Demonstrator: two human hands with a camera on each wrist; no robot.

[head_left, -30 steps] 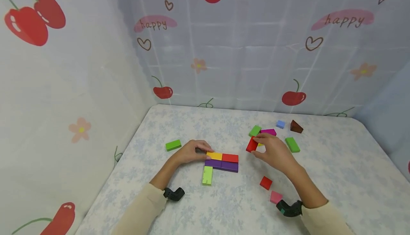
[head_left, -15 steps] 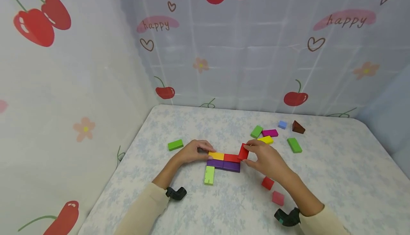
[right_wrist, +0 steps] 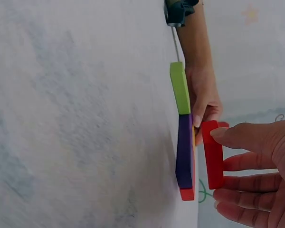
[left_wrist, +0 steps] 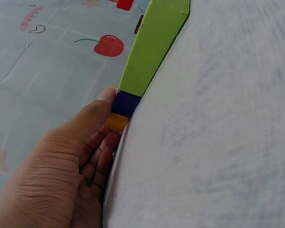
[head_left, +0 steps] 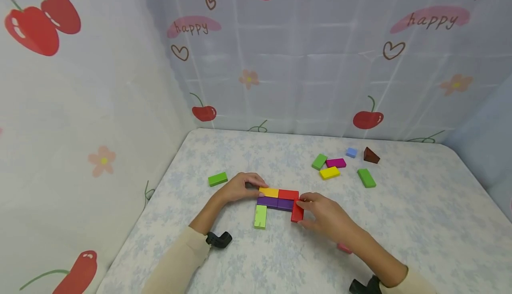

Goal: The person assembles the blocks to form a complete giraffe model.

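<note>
Holding red block (head_left: 297, 213) in my right hand (head_left: 327, 217), seemingly raised over right end of purple pair (head_left: 274, 203); left hand (head_left: 239, 188) pinches yellow block (head_left: 270, 192) behind purple pair. Red likely light, stiff, hardly fragile; I'd grip near both ends.

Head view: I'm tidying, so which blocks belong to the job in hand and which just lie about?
Likely in use:
held red block
laid red block
orange block
purple blocks
light-green block

Seemingly just lying about:
green blocks
magenta block
yellow block
blue block
brown block
pink block
</note>
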